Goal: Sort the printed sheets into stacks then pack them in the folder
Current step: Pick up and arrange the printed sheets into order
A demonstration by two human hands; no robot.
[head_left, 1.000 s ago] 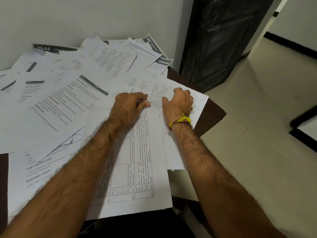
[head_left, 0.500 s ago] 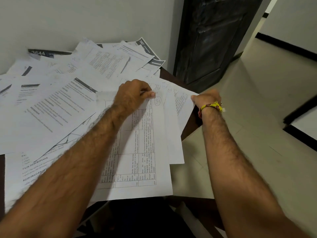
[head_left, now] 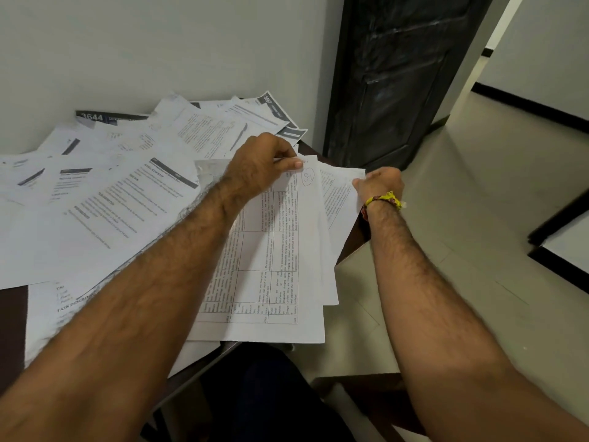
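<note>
Several printed sheets (head_left: 105, 205) lie scattered over a dark brown table (head_left: 11, 317). In front of me is a sheet printed with a table grid (head_left: 277, 266), marked with a circled handwritten note near its top. My left hand (head_left: 259, 165) pinches the top edge of this grid sheet. My right hand (head_left: 381, 183), with a yellow thread on the wrist, grips the far right corner of a text sheet (head_left: 338, 202) that sticks out from under the grid sheet, past the table's right edge. No folder is in view.
A pale wall runs behind the table. A dark door (head_left: 395, 81) stands to the right of the paper pile. Beige floor tiles (head_left: 471, 186) spread out on the right. A dark-framed white panel (head_left: 570, 244) lies at the far right edge.
My right hand slid from the middle of the papers out to the right edge and took the corner of the lower sheet. The sheets fanned apart. My left hand kept its hold.
</note>
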